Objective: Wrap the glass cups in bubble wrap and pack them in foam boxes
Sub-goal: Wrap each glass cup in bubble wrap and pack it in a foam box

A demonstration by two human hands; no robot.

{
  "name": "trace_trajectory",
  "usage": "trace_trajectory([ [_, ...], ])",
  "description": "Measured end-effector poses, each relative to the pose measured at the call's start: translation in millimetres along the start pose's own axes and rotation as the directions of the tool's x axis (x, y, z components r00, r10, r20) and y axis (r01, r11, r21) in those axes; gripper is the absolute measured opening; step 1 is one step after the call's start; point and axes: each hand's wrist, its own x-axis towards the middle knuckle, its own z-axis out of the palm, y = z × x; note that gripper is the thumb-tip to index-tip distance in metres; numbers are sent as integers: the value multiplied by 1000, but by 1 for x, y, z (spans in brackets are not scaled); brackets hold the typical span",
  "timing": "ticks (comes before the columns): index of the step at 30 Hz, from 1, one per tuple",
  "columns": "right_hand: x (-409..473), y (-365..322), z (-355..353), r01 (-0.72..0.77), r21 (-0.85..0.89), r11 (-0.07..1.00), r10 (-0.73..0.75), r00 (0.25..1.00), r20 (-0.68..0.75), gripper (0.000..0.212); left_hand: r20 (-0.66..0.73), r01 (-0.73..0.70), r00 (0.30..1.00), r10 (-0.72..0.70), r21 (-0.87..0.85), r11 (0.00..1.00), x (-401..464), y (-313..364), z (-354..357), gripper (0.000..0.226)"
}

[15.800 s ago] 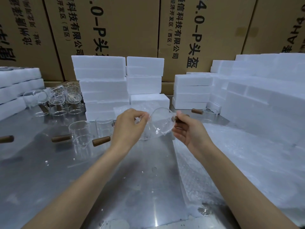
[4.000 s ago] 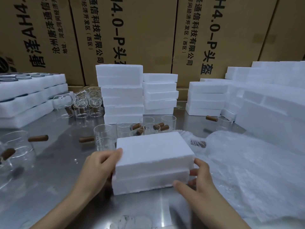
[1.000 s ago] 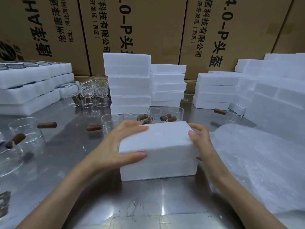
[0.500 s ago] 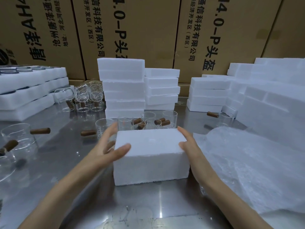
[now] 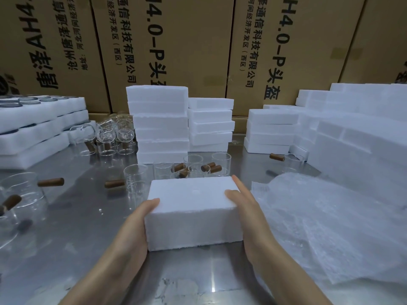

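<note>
Between both hands [image 5: 136,225], foam box [image 5: 193,208].

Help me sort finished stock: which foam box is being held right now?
The lone foam box at the front, between left hand and right hand; the others sit stacked behind.

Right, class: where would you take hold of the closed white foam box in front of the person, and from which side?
Grip the white foam box by its two short ends, palms coming in from left and right. Its flat, upright ends suit a squeeze.
</note>
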Motion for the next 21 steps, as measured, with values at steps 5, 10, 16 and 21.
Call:
trace_trajectory([
  [5, -2, -12, -13, 55, 72, 996, -51, 997, -57, 36, 90, -124, 988, 122, 19, 992, -16, 17, 20, 47],
  [10, 14, -52, -44, 197, 72, 978, -187, 974, -125, 34, 259, -158, 955, 145, 31, 987, -10, 56, 58, 64],
  [16, 68, -105, -81, 190, 5, 982, -185, 960, -208, 34, 175, -51, 983, 50, -1, 999, 53, 86, 124, 64],
  [21, 128, -127, -117, -33, 161, 986, 61, 983, -175, 35, 263, 19, 965, -14, -15, 1000, 123, 108, 178, 37],
])
